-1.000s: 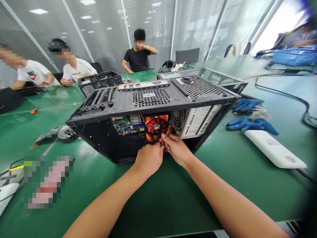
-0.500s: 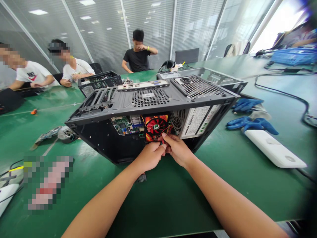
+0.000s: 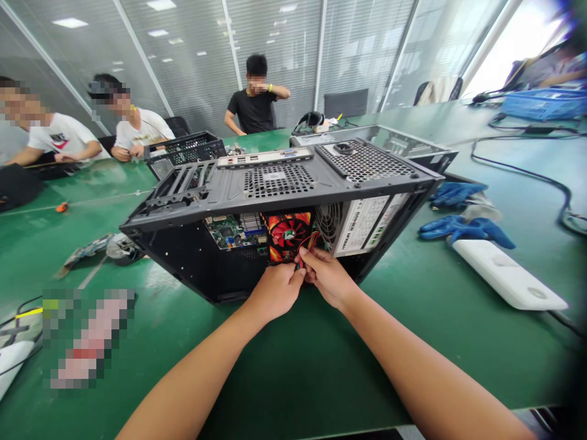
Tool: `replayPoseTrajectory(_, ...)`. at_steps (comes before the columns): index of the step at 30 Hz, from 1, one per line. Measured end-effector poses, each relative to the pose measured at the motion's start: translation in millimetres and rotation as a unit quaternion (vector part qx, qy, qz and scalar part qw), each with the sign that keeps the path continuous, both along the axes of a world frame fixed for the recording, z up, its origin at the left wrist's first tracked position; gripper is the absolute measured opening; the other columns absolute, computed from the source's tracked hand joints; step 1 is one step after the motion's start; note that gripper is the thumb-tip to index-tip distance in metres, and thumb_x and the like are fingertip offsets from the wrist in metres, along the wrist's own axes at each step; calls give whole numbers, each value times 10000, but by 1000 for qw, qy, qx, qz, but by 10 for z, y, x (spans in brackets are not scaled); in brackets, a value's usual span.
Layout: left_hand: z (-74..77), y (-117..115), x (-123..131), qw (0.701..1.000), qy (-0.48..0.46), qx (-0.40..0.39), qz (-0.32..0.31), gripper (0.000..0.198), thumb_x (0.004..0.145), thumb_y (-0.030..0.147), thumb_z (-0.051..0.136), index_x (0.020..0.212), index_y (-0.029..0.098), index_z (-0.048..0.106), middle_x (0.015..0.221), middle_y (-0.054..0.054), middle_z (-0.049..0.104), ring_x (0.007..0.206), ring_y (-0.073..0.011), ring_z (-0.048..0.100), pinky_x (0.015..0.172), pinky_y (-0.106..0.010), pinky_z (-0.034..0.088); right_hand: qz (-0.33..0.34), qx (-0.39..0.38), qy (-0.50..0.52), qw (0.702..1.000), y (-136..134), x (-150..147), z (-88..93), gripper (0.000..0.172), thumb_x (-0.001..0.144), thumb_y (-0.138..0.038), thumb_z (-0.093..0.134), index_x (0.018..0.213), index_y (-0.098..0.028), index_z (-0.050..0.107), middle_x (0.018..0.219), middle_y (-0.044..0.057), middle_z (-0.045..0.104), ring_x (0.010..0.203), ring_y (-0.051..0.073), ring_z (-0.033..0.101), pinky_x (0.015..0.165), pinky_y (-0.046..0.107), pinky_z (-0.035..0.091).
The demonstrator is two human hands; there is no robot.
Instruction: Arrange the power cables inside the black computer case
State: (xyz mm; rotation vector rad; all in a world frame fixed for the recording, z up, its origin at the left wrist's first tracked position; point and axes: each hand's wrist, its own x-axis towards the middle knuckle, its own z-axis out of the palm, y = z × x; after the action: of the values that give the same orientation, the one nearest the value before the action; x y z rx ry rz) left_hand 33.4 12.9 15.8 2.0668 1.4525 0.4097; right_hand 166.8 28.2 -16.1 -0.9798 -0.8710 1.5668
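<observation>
At the open side of the computer case (image 3: 275,205), the left hand (image 3: 277,291) and right hand (image 3: 327,276) pinch wires (image 3: 313,239) near the fan (image 3: 289,233), already inside with the power supply (image 3: 369,225), the wires seemingly not yet settled.

Red on the cooling fan (image 3: 290,234), its housing (image 3: 303,218) all orange-red flames; red and yellow wires (image 3: 315,239), dark-grey computer case (image 3: 229,194), green tabletop (image 3: 293,366)!

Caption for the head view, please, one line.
Left hand and right hand pinch thin wires near a red fan in an open computer case.
</observation>
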Motion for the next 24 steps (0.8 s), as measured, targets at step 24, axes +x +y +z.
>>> replayPoseTrajectory(24,46,-15,14,987,-122,-104,-9,373,932,363,342,695,166,552,570,-5,537,557,-128,522,563,-241,391,-18,-19,38,999,-19,-2,67,354,645,-482,759,763,-169,643,528,-76,356,447,80,300,434,261,229)
